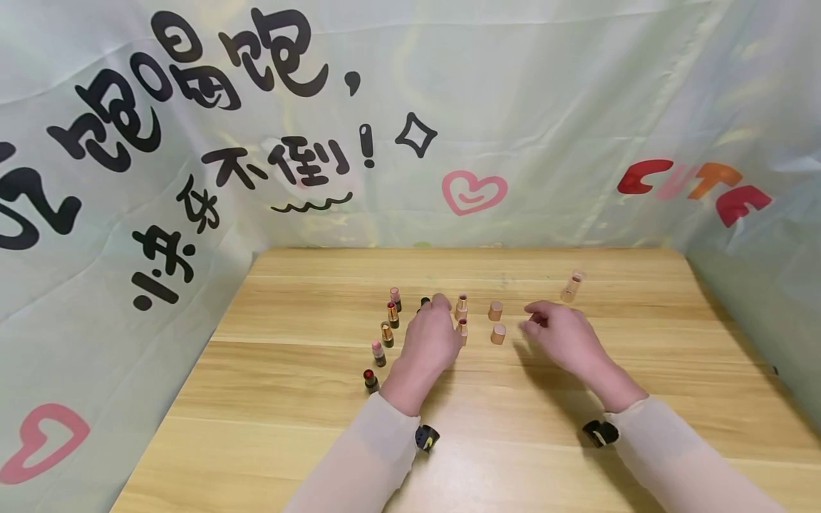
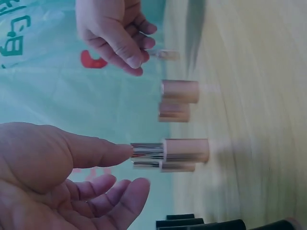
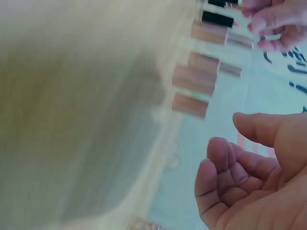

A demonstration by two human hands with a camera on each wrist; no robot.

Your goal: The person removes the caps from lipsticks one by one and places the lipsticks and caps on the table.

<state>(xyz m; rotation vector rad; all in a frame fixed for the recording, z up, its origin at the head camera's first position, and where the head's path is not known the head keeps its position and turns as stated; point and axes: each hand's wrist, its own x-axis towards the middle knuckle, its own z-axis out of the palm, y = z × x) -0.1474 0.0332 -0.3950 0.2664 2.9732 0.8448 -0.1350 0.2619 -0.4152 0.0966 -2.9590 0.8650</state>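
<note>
My left hand (image 1: pixel 431 335) reaches over the middle of the table, thumb and fingers apart with nothing seen between them. Beyond its fingers a small black piece (image 1: pixel 425 302) shows, partly hidden. To its right stand two uncapped rose-gold lipsticks (image 1: pixel 462 308); in the left wrist view the thumb overlaps the top of the nearer lipstick (image 2: pixel 187 150), and touch is unclear. Two rose-gold lipstick caps (image 1: pixel 498 333) stand further right. My right hand (image 1: pixel 567 338) hovers right of these caps, fingers loosely bent and holding nothing.
Several uncapped lipsticks with dark bases (image 1: pixel 387 334) stand in a slanting row left of my left hand. Another pinkish lipstick (image 1: pixel 573 286) stands at the back right. A printed cloth (image 1: pixel 545 107) hangs behind and beside the wooden table (image 1: pixel 269 413).
</note>
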